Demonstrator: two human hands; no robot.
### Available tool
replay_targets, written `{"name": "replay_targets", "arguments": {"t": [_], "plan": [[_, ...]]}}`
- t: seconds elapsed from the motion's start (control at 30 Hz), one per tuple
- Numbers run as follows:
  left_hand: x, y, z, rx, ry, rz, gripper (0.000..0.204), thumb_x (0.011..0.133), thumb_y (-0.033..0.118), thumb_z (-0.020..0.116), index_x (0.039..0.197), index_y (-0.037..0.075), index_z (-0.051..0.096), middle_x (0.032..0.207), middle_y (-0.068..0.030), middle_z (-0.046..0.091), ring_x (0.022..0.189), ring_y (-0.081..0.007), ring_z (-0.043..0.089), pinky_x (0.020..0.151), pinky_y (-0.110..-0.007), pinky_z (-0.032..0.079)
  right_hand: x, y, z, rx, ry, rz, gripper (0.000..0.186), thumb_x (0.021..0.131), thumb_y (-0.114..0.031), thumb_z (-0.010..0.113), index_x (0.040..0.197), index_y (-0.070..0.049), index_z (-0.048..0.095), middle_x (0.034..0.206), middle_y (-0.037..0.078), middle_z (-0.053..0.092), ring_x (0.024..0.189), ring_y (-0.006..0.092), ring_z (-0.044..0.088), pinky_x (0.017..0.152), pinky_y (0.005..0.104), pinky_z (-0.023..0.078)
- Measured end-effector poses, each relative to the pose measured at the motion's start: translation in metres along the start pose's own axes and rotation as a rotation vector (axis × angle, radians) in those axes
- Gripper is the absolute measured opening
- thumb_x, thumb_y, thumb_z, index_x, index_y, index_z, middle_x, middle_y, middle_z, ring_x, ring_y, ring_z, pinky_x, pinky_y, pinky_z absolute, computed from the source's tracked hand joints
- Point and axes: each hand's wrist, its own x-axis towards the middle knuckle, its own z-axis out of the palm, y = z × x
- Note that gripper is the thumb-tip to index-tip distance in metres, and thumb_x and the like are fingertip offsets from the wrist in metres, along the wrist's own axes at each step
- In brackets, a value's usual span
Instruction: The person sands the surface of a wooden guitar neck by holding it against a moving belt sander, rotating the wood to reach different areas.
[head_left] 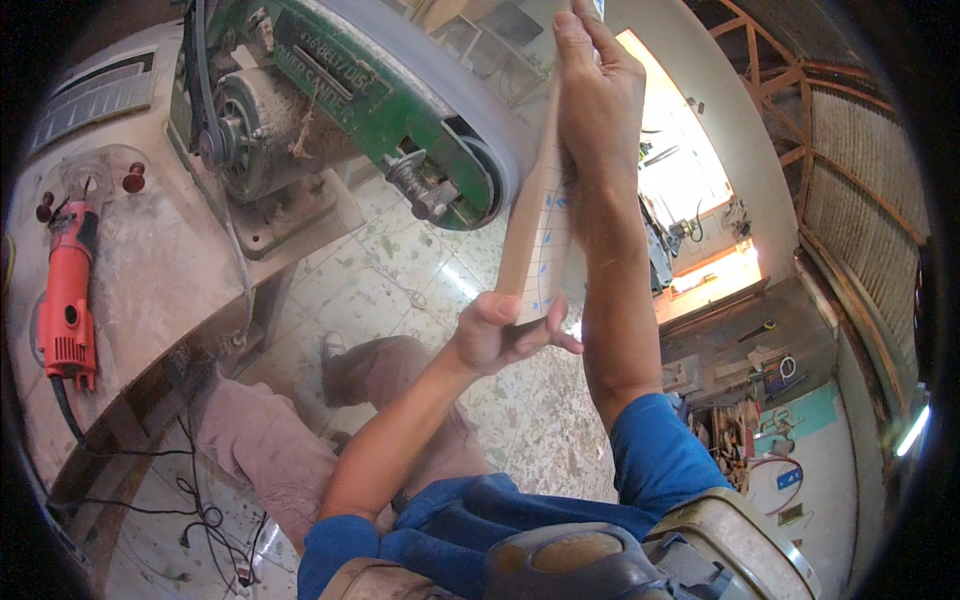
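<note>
Between my hands is a long wooden piece (533, 235), its side marked with a grid and small blue marks. My left hand (505, 332) is closed on the near end, thumb on the wood and some fingers spread past it. At the far end my right hand (603, 105) wraps around the piece, with its thumb laid along the top. The wood's left edge lies right at the rounded end of the grey sanding belt (497, 120) on a green belt sander (350, 112); I cannot tell whether they touch.
A red rotary power tool (68, 290) lies on the dusty workbench (160, 270) at left. Black cords (205, 515) hang down to the tiled floor (390, 260). A bright window (680, 140) and a cluttered bench (755, 350) are on the right.
</note>
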Motion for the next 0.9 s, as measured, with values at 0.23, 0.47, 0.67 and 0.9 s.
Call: {"name": "replay_targets", "arguments": {"t": [0.23, 0.47, 0.67, 0.9], "plan": [[0.000, 0.000, 0.004, -0.025, 0.004, 0.010, 0.063, 0.079, 0.043, 0.075, 0.112, -0.008, 0.057, 0.082, -0.0090, 0.060, 0.050, -0.0081, 0.049, 0.085, -0.051, 0.060, -0.005, -0.035, -0.006, -0.174, -0.066, 0.185, 0.045, 0.101, -0.019, 0.053, 0.141, 0.002, 0.054, 0.118, 0.020, 0.070, 0.102, 0.0209, 0.066, 0.092, 0.0322, 0.049], [-0.003, -0.005, -0.005, -0.052, -0.047, 0.016, 0.069, 0.079, 0.050, 0.072, 0.113, -0.007, 0.056, 0.080, -0.0099, 0.059, 0.047, -0.0102, 0.048, 0.069, -0.049, 0.062, -0.008, -0.042, -0.003, -0.436, 0.027, 0.199, 0.043, 0.099, -0.024, 0.055, 0.136, -0.003, 0.060, 0.093, 0.026, 0.068, 0.086, 0.0301, 0.068, 0.081, 0.0376, 0.051], [-0.003, -0.005, 0.007, -0.176, 0.009, 0.015, 0.080, 0.080, 0.049, 0.072, 0.138, 0.002, 0.044, 0.081, -0.0142, 0.062, 0.043, -0.0119, 0.047, 0.060, -0.046, 0.061, -0.010, -0.025, 0.000, -0.595, 0.137, 0.039, 0.039, 0.099, -0.026, 0.055, 0.133, -0.009, 0.065, 0.098, 0.030, 0.066, 0.094, 0.0414, 0.066, 0.085, 0.0475, 0.051], [-0.002, -0.001, 0.011, -0.105, 0.091, -0.045, 0.079, 0.074, 0.064, 0.069, 0.098, -0.011, 0.057, 0.067, -0.0090, 0.057, 0.038, -0.0130, 0.051, 0.051, -0.040, 0.057, -0.014, -0.034, 0.000, -0.703, 0.111, 0.138, 0.039, 0.101, -0.029, 0.054, 0.137, -0.016, 0.063, 0.101, 0.027, 0.062, 0.092, 0.0434, 0.065, 0.083, 0.0487, 0.052]]}}
